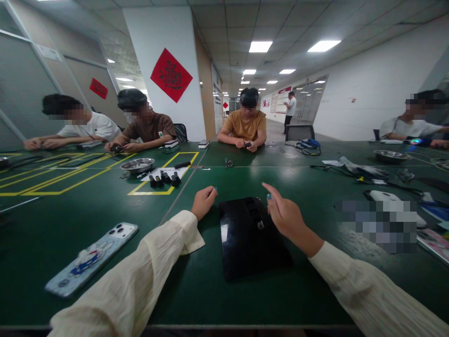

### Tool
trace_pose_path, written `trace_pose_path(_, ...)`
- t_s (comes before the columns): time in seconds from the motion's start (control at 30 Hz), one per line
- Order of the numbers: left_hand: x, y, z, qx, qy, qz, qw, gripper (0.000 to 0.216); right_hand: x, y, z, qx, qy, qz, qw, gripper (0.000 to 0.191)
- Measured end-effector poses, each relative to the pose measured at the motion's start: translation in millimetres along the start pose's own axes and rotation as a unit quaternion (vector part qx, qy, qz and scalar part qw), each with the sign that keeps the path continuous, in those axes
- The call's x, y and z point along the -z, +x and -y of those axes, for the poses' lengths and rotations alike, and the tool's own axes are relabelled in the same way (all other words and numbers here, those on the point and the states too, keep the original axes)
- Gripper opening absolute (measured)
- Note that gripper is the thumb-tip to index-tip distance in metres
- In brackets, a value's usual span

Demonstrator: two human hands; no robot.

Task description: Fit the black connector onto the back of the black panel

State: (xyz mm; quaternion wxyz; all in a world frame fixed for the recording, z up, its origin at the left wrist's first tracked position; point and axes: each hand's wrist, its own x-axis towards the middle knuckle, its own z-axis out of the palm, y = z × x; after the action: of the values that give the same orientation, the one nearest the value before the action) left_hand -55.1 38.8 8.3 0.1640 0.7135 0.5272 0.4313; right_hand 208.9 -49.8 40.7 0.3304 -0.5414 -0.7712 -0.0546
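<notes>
Green surface (196, 299) bearing a black panel (252, 248), left hand (204, 202) curled near its corner, unclear if holding anything, right hand (286, 214) beside it, grip loosely open, empty.

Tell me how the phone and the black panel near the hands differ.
The phone is pale blue with a cartoon figure; the black panel is dark and shiny. The phone is narrower than the black panel. The phone lies slanted; the black panel sits straighter. Both rest on the green table.
</notes>
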Motion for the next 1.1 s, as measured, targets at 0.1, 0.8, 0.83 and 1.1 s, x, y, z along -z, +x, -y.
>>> trace_pose_path(0.1, 0, 1, -3, -0.007, 0.010, 0.010, 1.000, 0.031, 0, 9, -16, -0.083, -0.109, 0.021, 0.990, 0.032)
trace_pose_path(0.8, 0, 9, 6, 0.107, -0.119, -0.075, 0.984, 0.023, -44, 25, -33, -0.163, -0.135, 0.208, 0.955, 0.052)
trace_pose_path(0.83, 1, 8, 3, 0.099, -0.108, -0.066, 0.987, 0.024, -45, 26, -33, -0.165, -0.135, 0.206, 0.955, 0.049)
trace_pose_path(1.1, -6, -9, -24, 0.072, -0.173, -0.025, 0.982, 0.025, -20, 25, -33, -0.131, -0.118, 0.134, 0.975, 0.038)
